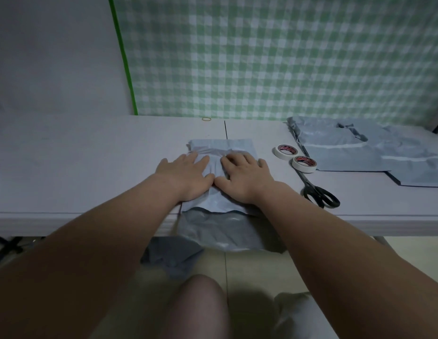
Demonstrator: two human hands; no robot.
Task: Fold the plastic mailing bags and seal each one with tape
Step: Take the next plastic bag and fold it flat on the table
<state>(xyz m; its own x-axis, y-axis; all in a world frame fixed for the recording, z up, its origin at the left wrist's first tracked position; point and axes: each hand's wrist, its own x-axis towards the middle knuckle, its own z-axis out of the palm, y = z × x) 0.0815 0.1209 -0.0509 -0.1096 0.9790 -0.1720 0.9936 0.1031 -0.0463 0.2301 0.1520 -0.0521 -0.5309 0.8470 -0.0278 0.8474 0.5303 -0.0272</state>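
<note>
White table (pixel 90 167) is being used as the work surface, with a green checked cloth (pixel 286 57) hanging behind it. One bag (pixel 221 146) is being pressed flat under both hands. The left hand (pixel 186 176) and right hand (pixel 247 178) are being held side by side, with fingers straight and spread and nothing being gripped. The bag's far edge is lying just beyond the fingertips, and its near end is hanging over the table edge behind the wrists.

A fold is judged to be getting creased. No tape is being seen on this bag, so sealing is left. A pile (pixel 360 148) of flat bags, well right of the right fingers, is judged to be waiting.

Two tape rolls (pixel 285 151) (pixel 304 163) and scissors (pixel 318 192) are lying right of those fingers, and a rubber band (pixel 206 119) far beyond them. Red and dark print is showing on the rolls, too small to be read.
</note>
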